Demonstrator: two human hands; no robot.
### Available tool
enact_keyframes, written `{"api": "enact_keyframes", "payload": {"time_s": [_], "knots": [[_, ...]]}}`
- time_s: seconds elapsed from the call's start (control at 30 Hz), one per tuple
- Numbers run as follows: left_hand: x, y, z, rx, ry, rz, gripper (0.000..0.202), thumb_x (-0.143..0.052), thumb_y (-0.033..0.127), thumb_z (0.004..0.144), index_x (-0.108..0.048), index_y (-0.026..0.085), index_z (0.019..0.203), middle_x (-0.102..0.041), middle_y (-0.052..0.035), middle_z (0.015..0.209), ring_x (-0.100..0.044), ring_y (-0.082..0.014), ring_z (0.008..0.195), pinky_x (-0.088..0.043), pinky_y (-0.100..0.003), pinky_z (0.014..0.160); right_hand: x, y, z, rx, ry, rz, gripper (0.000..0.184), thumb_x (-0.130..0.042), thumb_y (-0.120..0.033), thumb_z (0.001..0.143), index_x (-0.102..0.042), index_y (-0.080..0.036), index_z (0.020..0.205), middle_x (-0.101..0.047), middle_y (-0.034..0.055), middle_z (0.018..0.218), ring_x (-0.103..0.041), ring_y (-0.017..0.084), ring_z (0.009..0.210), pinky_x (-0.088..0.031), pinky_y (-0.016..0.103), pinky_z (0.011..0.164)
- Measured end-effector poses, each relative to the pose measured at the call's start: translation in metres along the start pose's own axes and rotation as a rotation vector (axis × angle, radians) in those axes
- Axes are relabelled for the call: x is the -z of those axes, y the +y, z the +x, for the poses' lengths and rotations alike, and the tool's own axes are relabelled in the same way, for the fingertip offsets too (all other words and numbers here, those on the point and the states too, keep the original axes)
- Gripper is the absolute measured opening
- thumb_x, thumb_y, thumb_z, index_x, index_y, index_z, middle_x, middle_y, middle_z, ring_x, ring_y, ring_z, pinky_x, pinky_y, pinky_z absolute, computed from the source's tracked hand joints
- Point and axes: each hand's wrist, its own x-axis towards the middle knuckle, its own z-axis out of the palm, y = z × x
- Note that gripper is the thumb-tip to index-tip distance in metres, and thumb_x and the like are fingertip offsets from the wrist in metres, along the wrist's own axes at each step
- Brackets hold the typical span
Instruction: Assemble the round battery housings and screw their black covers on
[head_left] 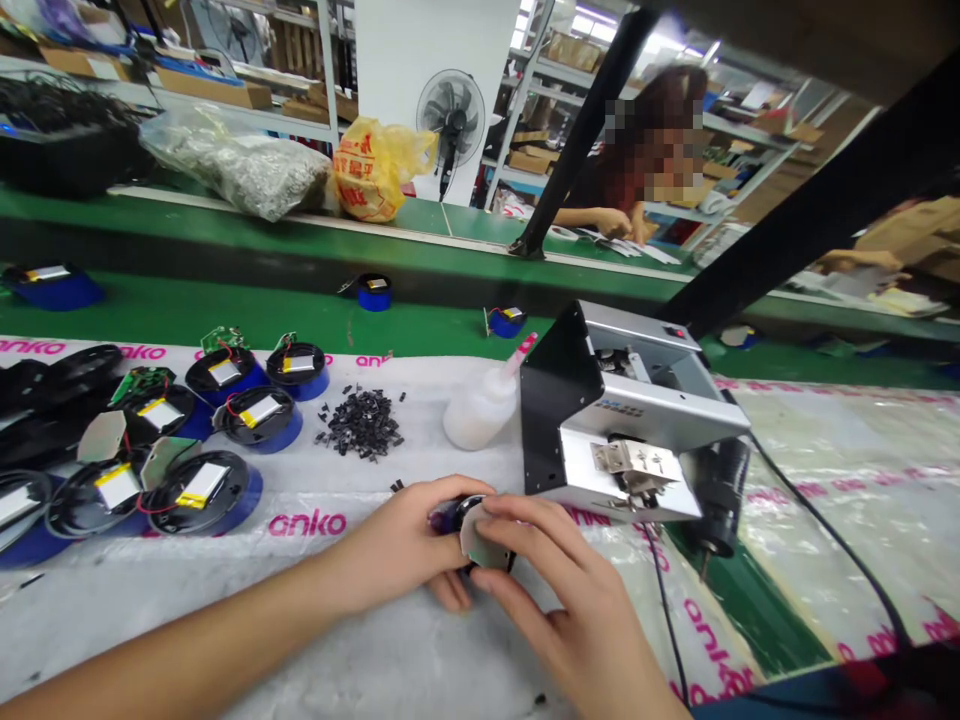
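While both hands meet at the near edge of the bench, the left hand [401, 548] curls around a round dark part [448, 516], thumb on top and fingers tucked beneath it. The right hand [577, 610] comes in from the other side, and its thumb and forefinger are pinched on a grey disc [480, 542] that lies against the face of that part. The part sits low over a clear plastic sheet [375, 660] printed with pink lettering, just in front of a silver and black machine [637, 420].

A black cable [825, 530] trails from the machine across the sheet. A white squeeze bottle [476, 410] with a pink nozzle leans beside the machine's left wall, and a heap of small black pieces [360, 423] lies just left of the bottle. Further left, round housings [199, 490] on blue bases lie in a cluster, each showing a silver battery with red wire.

Beyond the sheet runs a green belt [225, 310], where 3 blue pucks lie well apart; the middle one [373, 292] carries a small battery. On the far ledge rest a clear bag [247, 170] of small parts and a yellow bag [371, 170], with a fan [450, 112] behind. Across the belt, a co-worker's hand [611, 222] rests among papers.
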Motion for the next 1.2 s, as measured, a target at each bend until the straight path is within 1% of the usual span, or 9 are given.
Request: {"api": "enact_keyframes", "payload": {"time_s": [0.1,0.2,0.33,0.47,0.67,0.83,1.0,1.1,1.2], "knots": [[0.009,-0.001,-0.004,-0.006,-0.133,-0.05,0.067,-0.08,0.017,0.074,-0.048,0.025,0.133,-0.07,0.0031,0.079,-0.071,-0.0118,0.067,-0.057,-0.022,0.066,0.006,0.004,0.004,0.057,-0.047,0.0,0.015,-0.062,-0.021,0.096,-0.067,-0.022,0.11,-0.066,0.0091,0.119,-0.065,0.022,0.109,-0.059,0.032,0.091],[0.01,-0.003,-0.004,-0.036,-0.079,0.015,0.072,-0.089,0.014,0.063,-0.047,0.025,0.121,-0.065,0.0061,0.08,-0.065,-0.0096,0.06,-0.053,-0.019,0.055,0.013,0.009,0.009,0.109,-0.114,-0.013,0.016,-0.062,-0.022,0.097,-0.069,-0.021,0.111,-0.067,0.0093,0.119,-0.065,0.021,0.108,-0.059,0.031,0.09],[0.003,-0.008,-0.002,-0.016,-0.031,0.04,0.058,-0.085,0.019,0.07,-0.048,0.024,0.114,-0.061,0.0081,0.068,-0.063,-0.0119,0.054,-0.055,-0.023,0.051,0.02,0.015,0.014,0.167,-0.173,-0.01,0.02,-0.059,-0.024,0.099,-0.069,-0.022,0.117,-0.068,0.0092,0.12,-0.064,0.022,0.111,-0.059,0.035,0.09],[0.002,-0.009,-0.001,-0.021,-0.08,0.002,0.059,-0.084,0.019,0.071,-0.052,0.024,0.121,-0.066,0.0067,0.068,-0.065,-0.0118,0.057,-0.057,-0.023,0.056,0.022,0.014,0.017,0.217,-0.223,-0.026,0.023,-0.055,-0.021,0.101,-0.066,-0.021,0.121,-0.066,0.0097,0.123,-0.061,0.023,0.115,-0.057,0.039,0.095],[0.011,-0.002,-0.001,-0.002,-0.169,-0.052,0.06,-0.083,0.019,0.074,-0.056,0.024,0.128,-0.068,0.0052,0.074,-0.067,-0.0106,0.065,-0.056,-0.022,0.065,0.027,0.003,0.016,0.185,-0.273,-0.112,0.026,-0.051,-0.02,0.101,-0.067,-0.021,0.122,-0.06,0.0129,0.128,-0.057,0.028,0.119,-0.057,0.045,0.094],[0.017,-0.002,0.002,0.068,-0.168,-0.113,0.069,-0.079,0.018,0.078,-0.051,0.026,0.14,-0.073,0.0023,0.081,-0.073,-0.014,0.071,-0.06,-0.031,0.076,0.027,0.005,0.008,0.163,-0.233,-0.16,0.031,-0.048,-0.015,0.1,-0.067,-0.023,0.123,-0.061,0.0135,0.124,-0.059,0.027,0.112,-0.058,0.044,0.089],[0.019,-0.002,0.001,0.094,-0.164,-0.103,0.073,-0.082,0.019,0.076,-0.051,0.025,0.143,-0.074,0.0022,0.079,-0.075,-0.0161,0.072,-0.06,-0.031,0.076,0.024,0.002,0.009,0.168,-0.204,-0.174,0.032,-0.047,-0.009,0.098,-0.069,-0.019,0.12,-0.063,0.0144,0.121,-0.059,0.027,0.112,-0.059,0.042,0.09],[0.019,0.002,0.0,0.094,-0.156,-0.072,0.066,-0.079,0.028,0.081,-0.053,0.026,0.142,-0.076,-0.0002,0.086,-0.077,-0.0173,0.074,-0.061,-0.03,0.076,0.026,-0.007,0.013,0.124,-0.223,-0.219,0.032,-0.049,-0.007,0.094,-0.07,-0.019,0.115,-0.061,0.0154,0.122,-0.054,0.03,0.116,-0.058,0.046,0.089],[0.017,0.004,0.0,0.103,-0.11,-0.038,0.058,-0.075,0.036,0.086,-0.055,0.025,0.14,-0.077,-0.0024,0.091,-0.077,-0.0175,0.072,-0.061,-0.029,0.074,0.027,-0.011,0.012,0.086,-0.21,-0.205,0.029,-0.05,-0.009,0.095,-0.071,-0.02,0.112,-0.062,0.014,0.118,-0.056,0.029,0.11,-0.059,0.044,0.086]]}}
